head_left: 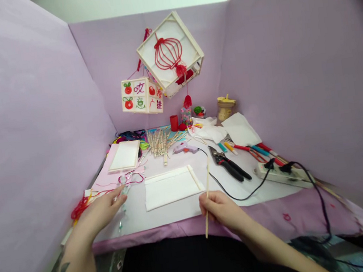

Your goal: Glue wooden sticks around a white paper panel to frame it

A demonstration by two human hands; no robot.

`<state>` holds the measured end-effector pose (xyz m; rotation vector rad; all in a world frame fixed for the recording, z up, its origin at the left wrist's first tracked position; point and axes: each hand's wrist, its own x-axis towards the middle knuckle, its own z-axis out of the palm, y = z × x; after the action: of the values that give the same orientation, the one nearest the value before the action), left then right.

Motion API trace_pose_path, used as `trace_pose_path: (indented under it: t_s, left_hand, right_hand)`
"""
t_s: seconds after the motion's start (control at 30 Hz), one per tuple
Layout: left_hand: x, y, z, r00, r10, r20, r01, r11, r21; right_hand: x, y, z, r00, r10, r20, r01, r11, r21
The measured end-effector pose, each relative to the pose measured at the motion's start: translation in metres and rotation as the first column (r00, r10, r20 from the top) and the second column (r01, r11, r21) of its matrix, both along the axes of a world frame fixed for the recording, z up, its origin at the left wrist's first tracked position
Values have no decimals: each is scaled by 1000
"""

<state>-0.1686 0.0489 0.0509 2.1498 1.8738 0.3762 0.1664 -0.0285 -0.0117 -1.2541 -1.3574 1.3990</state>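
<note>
My right hand point(219, 209) pinches a thin wooden stick point(207, 178), held nearly upright over the front edge of the table. My left hand point(106, 208) reaches over the table's left side, thumb and fingers apart, close to some small clear and greenish pieces point(124, 208) that I cannot make out well. Just beyond its fingertips lies a loop of dark red cord point(135, 177). Between my hands a white rectangular panel point(171, 188) lies flat, with pale sticks along some of its edges. A lilac glue gun point(185, 148) rests behind the panel.
Black-handled pruning shears point(230, 165) and a power strip point(285, 175) with black cables lie on the right. Bundled sticks point(159, 144) and another framed panel point(125, 156) lie farther back. Red yarn point(79, 207) sits at the left edge. Two decorated box lanterns point(170, 52) hang above.
</note>
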Motion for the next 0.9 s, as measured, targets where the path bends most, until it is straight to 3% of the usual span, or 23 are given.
trace_pose_path:
  t_s: [0.07, 0.1, 0.17, 0.23, 0.33, 0.4, 0.47, 0.53, 0.6, 0.7, 0.77, 0.9]
  left_hand:
    - [18, -10, 2, 995, 82, 59, -86, 995, 58]
    - [35, -18, 1, 986, 50, 161, -66, 993, 95]
    - [75, -37, -4, 915, -110, 389, 89, 993, 74]
    - [112, -51, -12, 796, -212, 567, 282, 959, -38]
    - [142, -56, -24, 650, -144, 746, 332, 937, -108]
    - [145, -52, -31, 584, -44, 811, 264, 954, -139]
    - [141, -44, -36, 533, 22, 846, 181, 973, -140]
    - [137, -37, -41, 513, 19, 858, 130, 986, -100]
    - [136, -31, -45, 537, -18, 843, 130, 990, -61]
    - [139, -26, -51, 601, -48, 798, 179, 981, -76]
    - [140, -25, -55, 622, -42, 782, 196, 975, -104]
    - [138, -25, -60, 581, 10, 814, 173, 976, -135]
  right_hand:
    - [-8, -1, 0, 995, 67, 79, -71, 997, 44]
    - [-14, -2, 0, 989, 95, 112, -102, 993, 62]
    - [-28, -5, 3, 970, 162, 179, -175, 983, 56]
    - [-37, -7, 6, 937, 248, 244, -263, 964, 29]
    - [-35, -4, 13, 890, 324, 320, -353, 935, 35]
    - [-21, 8, 19, 893, 265, 363, -314, 946, 81]
    - [-5, 27, 24, 883, 49, 467, -142, 976, 167]
    - [7, 50, 26, 704, -247, 666, 38, 949, 312]
    - [10, 70, 23, 524, -262, 811, 63, 961, 270]
    - [6, 89, 13, 407, -147, 901, 52, 989, 138]
    - [5, 96, 5, 417, -127, 900, 68, 992, 109]
    - [19, 104, -4, 600, -196, 775, 145, 980, 136]
